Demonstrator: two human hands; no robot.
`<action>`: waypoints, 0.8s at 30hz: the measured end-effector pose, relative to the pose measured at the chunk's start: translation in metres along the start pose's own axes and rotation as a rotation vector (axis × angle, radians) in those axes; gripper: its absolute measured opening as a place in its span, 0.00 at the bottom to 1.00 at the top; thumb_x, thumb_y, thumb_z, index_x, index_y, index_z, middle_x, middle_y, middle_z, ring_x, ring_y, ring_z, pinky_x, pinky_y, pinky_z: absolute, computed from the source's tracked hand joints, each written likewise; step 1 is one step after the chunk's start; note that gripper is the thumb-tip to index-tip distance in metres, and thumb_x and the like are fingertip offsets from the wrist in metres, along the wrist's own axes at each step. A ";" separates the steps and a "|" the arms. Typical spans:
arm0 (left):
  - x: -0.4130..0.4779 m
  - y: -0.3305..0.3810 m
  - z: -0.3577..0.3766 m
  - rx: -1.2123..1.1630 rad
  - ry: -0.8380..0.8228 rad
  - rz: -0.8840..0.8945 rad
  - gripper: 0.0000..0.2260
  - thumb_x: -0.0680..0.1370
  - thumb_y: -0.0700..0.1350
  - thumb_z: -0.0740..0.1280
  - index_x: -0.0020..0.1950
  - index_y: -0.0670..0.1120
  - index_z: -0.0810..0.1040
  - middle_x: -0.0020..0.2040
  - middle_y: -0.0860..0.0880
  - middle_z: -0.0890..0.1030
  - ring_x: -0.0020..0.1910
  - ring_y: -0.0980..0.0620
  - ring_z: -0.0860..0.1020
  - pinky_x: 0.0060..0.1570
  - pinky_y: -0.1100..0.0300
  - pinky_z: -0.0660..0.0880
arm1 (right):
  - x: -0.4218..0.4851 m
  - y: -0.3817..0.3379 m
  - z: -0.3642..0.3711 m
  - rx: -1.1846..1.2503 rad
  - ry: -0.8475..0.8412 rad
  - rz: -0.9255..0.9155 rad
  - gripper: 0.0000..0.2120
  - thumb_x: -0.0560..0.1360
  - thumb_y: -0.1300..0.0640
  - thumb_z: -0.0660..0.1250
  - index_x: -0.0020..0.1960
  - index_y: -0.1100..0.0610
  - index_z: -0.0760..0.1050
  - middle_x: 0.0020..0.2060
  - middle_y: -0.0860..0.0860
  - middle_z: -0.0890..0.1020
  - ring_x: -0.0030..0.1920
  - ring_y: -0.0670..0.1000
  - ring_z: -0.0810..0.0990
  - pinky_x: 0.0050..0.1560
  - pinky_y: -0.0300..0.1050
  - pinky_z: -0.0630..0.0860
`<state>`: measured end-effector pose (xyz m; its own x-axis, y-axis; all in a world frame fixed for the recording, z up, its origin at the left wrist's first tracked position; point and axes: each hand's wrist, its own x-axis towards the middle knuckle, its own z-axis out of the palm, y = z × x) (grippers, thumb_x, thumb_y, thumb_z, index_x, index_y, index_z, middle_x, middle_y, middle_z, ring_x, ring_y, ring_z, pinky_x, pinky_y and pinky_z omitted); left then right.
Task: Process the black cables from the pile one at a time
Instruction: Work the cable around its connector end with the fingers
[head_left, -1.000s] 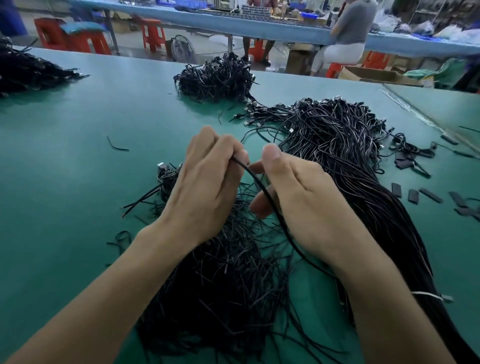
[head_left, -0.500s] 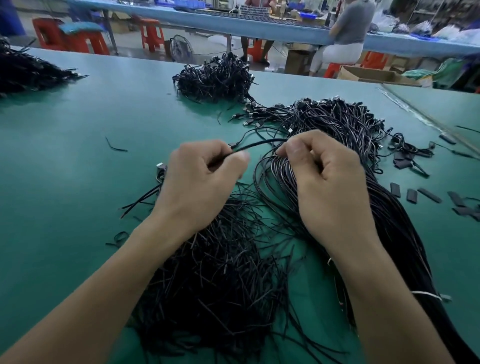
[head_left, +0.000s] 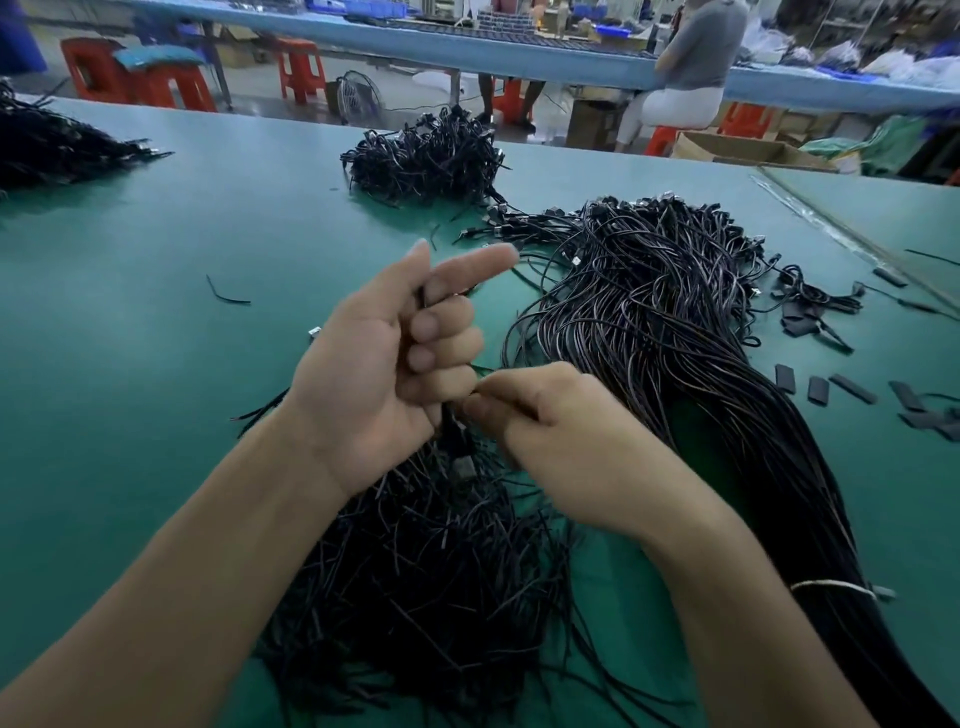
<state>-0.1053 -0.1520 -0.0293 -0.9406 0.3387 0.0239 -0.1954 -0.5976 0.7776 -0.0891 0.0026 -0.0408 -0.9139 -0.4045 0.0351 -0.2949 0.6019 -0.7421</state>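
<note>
With left hand (head_left: 384, 374) curled round one cable (head_left: 450, 432), index out, and right hand (head_left: 561, 436) pinching, I think, its end over the near heap (head_left: 441, 571), pull straight and firm, clear of the pile (head_left: 649, 312).

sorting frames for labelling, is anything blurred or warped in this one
Head view: the left hand is motion-blurred, worst at its raised index fingertip; the right hand, pinching the black cable, is slightly soft; the long cable bundle is sharp; wide-angle stretch on the forearms low in frame; light even, no harsh glare.

A factory assembly floor: long green worktables (head_left: 156, 312), heaped cable piles (head_left: 426, 156), red stools (head_left: 298, 67).
</note>
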 end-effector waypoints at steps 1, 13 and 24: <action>0.000 -0.002 -0.001 -0.013 0.035 0.014 0.22 0.83 0.54 0.53 0.57 0.43 0.83 0.28 0.55 0.62 0.26 0.59 0.59 0.21 0.68 0.55 | -0.001 -0.002 0.001 -0.045 -0.027 -0.014 0.14 0.81 0.52 0.63 0.37 0.48 0.76 0.25 0.48 0.71 0.24 0.48 0.66 0.25 0.39 0.63; 0.000 -0.019 -0.001 1.039 0.086 0.273 0.16 0.84 0.48 0.57 0.46 0.49 0.83 0.38 0.51 0.85 0.38 0.58 0.82 0.39 0.65 0.77 | -0.010 -0.008 -0.021 0.021 0.209 -0.181 0.14 0.78 0.53 0.70 0.35 0.56 0.79 0.23 0.45 0.75 0.23 0.42 0.69 0.26 0.34 0.65; -0.009 -0.001 0.000 0.441 -0.216 -0.314 0.24 0.80 0.60 0.56 0.30 0.49 0.77 0.21 0.58 0.59 0.18 0.61 0.56 0.20 0.70 0.54 | -0.004 0.001 -0.019 0.270 0.390 -0.191 0.16 0.72 0.43 0.72 0.39 0.56 0.79 0.26 0.53 0.73 0.26 0.48 0.65 0.24 0.45 0.61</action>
<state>-0.0970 -0.1547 -0.0304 -0.7695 0.6187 -0.1584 -0.2781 -0.1015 0.9552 -0.0912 0.0174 -0.0289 -0.9019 -0.1722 0.3962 -0.4316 0.3216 -0.8428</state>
